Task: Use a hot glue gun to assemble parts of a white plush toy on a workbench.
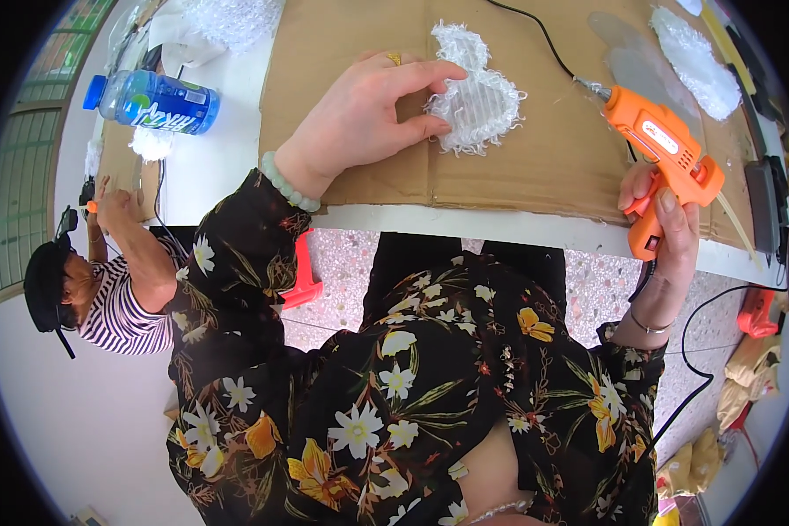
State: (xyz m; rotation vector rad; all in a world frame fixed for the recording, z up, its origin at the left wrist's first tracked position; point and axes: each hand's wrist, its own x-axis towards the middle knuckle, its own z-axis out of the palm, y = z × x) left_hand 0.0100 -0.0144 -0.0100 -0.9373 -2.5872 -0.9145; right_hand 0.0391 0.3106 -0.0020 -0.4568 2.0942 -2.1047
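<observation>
A white fringed piece point(485, 103), with a small rounded top, a wider lower part and faint stripes, lies on brown cardboard point(351, 188). My left hand point(359, 114) holds its left side, thumb at the lower edge and index finger higher up. My right hand point(675, 223) is wrapped round the handle of an orange hot glue gun point(653, 131), fingers at the trigger. The gun's nozzle points up and left, to the right of the white piece and apart from it. A glue stick point(738, 219) sticks out behind the gun.
Another white fringed piece point(694, 63) lies at the far right beside a grey translucent sheet point(644, 66). A blue-labelled bottle point(162, 103) lies at the left near white fluffy material point(237, 19). A black cable point(539, 26) crosses the cardboard. A co-worker point(127, 298) sits at the left.
</observation>
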